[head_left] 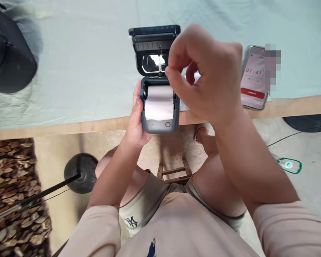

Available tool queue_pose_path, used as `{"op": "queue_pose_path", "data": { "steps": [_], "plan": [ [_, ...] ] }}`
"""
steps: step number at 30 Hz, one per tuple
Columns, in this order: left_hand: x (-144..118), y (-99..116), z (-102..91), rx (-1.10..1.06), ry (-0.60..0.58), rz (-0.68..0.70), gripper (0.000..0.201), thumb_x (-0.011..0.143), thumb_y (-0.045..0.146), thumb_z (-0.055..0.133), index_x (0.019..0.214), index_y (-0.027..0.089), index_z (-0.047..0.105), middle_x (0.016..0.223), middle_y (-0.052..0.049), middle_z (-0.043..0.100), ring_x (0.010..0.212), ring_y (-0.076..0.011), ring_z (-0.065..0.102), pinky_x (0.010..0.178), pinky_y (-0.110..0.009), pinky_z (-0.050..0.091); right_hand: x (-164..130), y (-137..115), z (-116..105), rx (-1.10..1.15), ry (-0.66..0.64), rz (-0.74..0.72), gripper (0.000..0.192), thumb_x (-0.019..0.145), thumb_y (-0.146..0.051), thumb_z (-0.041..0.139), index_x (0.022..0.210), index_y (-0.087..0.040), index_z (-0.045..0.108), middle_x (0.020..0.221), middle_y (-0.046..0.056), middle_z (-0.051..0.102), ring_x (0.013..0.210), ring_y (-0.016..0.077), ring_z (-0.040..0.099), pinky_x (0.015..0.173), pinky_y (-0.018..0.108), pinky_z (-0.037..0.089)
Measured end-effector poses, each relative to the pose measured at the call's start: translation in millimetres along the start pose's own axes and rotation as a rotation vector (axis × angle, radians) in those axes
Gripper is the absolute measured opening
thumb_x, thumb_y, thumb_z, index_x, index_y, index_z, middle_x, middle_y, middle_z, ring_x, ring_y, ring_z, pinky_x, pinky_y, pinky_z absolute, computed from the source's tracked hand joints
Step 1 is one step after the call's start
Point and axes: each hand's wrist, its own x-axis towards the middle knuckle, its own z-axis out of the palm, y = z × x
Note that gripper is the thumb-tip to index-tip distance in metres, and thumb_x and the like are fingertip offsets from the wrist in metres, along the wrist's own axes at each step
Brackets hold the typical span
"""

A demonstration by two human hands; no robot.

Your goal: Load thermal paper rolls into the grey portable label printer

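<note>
A small dark grey label printer (158, 126) is held over the table's front edge, its lid (154, 37) swung open and upright. A white paper roll (159, 102) lies in its bay, the paper end hanging over the front. My left hand (135, 121) grips the printer's left side from below. My right hand (206, 76) hovers at the printer's upper right, thumb and forefinger pinched near the roll's right end; whether they touch it is hidden.
A pale green cloth (77, 71) covers the table. A phone (253, 77) showing a timer lies at the right near the wooden edge (69, 127). A black cap (8, 53) sits far left. Below are a wooden stool (173, 173), round black stand bases (80, 173) and cables.
</note>
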Motion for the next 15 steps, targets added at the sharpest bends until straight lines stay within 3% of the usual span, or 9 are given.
{"op": "queue_pose_path", "data": {
  "steps": [4, 8, 12, 15],
  "plan": [
    [-6.0, -2.4, 1.9, -0.009, 0.047, -0.015, 0.065, 0.083, 0.076, 0.058, 0.137, 0.041, 0.052, 0.149, -0.002, 0.055, 0.144, -0.0325, 0.049, 0.101, -0.046, 0.060, 0.8, -4.0, 2.4, -0.170, -0.308, 0.176, 0.013, 0.086, -0.024, 0.054, 0.091, -0.022, 0.065, 0.088, 0.004, 0.065, 0.081, 0.0156, 0.058, 0.085, 0.036, 0.050],
    [-9.8, -2.4, 1.8, -0.021, 0.019, -0.015, 0.065, 0.081, 0.069, 0.068, 0.138, 0.043, 0.050, 0.150, -0.001, 0.053, 0.132, -0.0292, 0.061, 0.093, -0.037, 0.063, 0.1, -8.0, 6.5, -0.284, -0.468, 0.272, 0.028, 0.079, -0.023, 0.064, 0.106, -0.027, 0.069, 0.087, 0.008, 0.060, 0.086, 0.0219, 0.059, 0.090, 0.045, 0.050],
    [-10.2, 0.3, 0.6, -0.032, -0.046, -0.048, 0.063, 0.085, 0.060, 0.071, 0.141, 0.042, 0.048, 0.141, -0.003, 0.059, 0.129, -0.0259, 0.064, 0.092, -0.034, 0.064, 0.1, -7.7, 8.3, -0.364, -0.498, 0.229, 0.038, 0.075, -0.020, 0.067, 0.112, -0.028, 0.068, 0.084, 0.009, 0.060, 0.080, 0.0204, 0.057, 0.080, 0.042, 0.051],
    [-7.8, -0.2, -1.8, -0.052, -0.094, -0.030, 0.056, 0.090, 0.061, 0.063, 0.140, 0.041, 0.049, 0.146, -0.001, 0.056, 0.135, -0.0256, 0.060, 0.101, -0.039, 0.061, -1.1, -4.6, -0.4, -0.278, -0.455, 0.196, 0.045, 0.071, -0.019, 0.067, 0.115, -0.030, 0.066, 0.094, 0.004, 0.065, 0.078, 0.0168, 0.057, 0.077, 0.038, 0.052]
  ]
}}
